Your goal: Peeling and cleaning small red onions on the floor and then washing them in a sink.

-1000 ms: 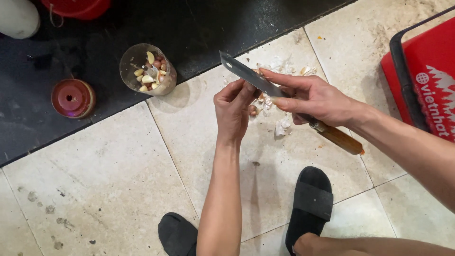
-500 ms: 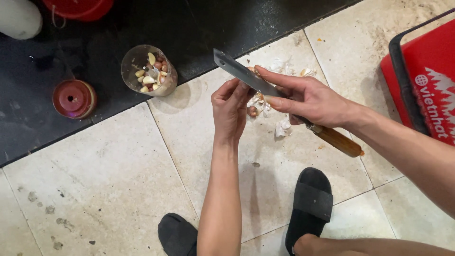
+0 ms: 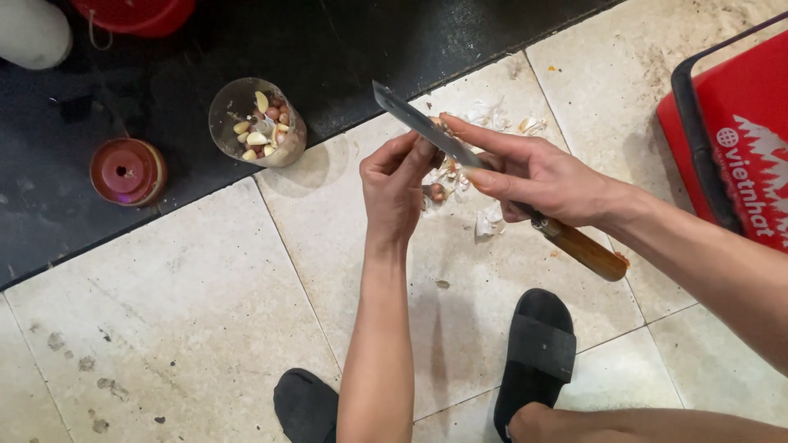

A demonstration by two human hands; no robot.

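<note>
My right hand (image 3: 538, 176) grips a knife (image 3: 414, 119) with a wooden handle (image 3: 587, 253), its blade pointing up and left. My left hand (image 3: 396, 187) pinches a small garlic clove against the blade's edge; the clove is mostly hidden by my fingers. Below my hands, papery garlic skins (image 3: 486, 221) lie scattered on the beige floor tiles. A clear jar (image 3: 256, 123) holding several peeled cloves stands to the left, at the edge of a dark floor strip.
A round red lid (image 3: 127, 171) lies on the dark strip left of the jar. A red plastic crate (image 3: 739, 139) stands at the right edge. A red bucket (image 3: 135, 12) and a white object (image 3: 33, 33) sit at top left. My black slippers (image 3: 538, 353) are at the bottom.
The knife blade has shifted slightly left and its tip has tilted up a little. My left hand's fingers stay pressed at the blade. Nothing else moved.
</note>
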